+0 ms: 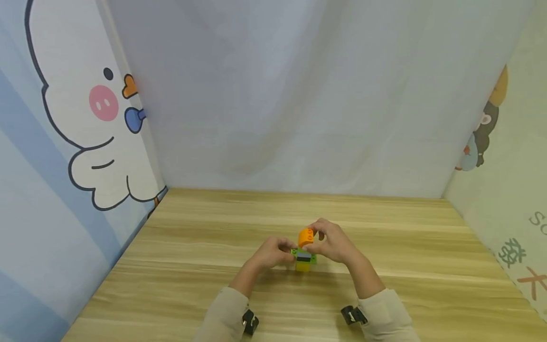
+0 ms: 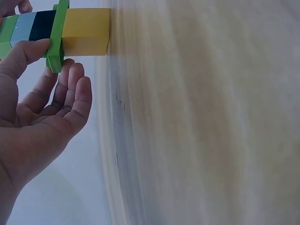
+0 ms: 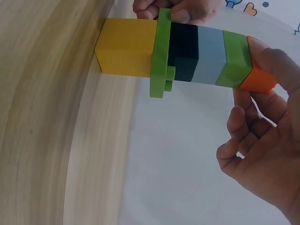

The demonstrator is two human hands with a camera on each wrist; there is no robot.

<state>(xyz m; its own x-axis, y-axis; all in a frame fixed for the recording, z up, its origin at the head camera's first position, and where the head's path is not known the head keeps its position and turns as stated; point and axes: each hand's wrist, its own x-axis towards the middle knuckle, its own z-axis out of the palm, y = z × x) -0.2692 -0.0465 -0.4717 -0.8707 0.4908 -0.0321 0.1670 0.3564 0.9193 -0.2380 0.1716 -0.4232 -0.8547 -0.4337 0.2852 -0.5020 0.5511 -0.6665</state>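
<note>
A tower of toy building bricks stands on the table. From the bottom up it has a yellow block [image 3: 126,47], a wide green plate [image 3: 157,82], a black brick [image 3: 184,49], a grey-blue brick [image 3: 210,55] and a green brick [image 3: 234,58]. At the top is an orange brick [image 1: 305,236], against the green one; whether it is fully seated I cannot tell. My right hand [image 1: 335,243] pinches the orange brick between thumb and fingers. Lower down, my left hand [image 1: 271,251] grips one end of the green plate, its thumb above and fingers beneath.
The wood-grain table [image 1: 192,223] spreads around the tower. Behind it hangs a pale curtain [image 1: 290,95]. Walls with cartoon prints stand at the left [image 1: 68,95] and right [image 1: 491,204]. Black straps [image 1: 353,315] are at both sleeve cuffs.
</note>
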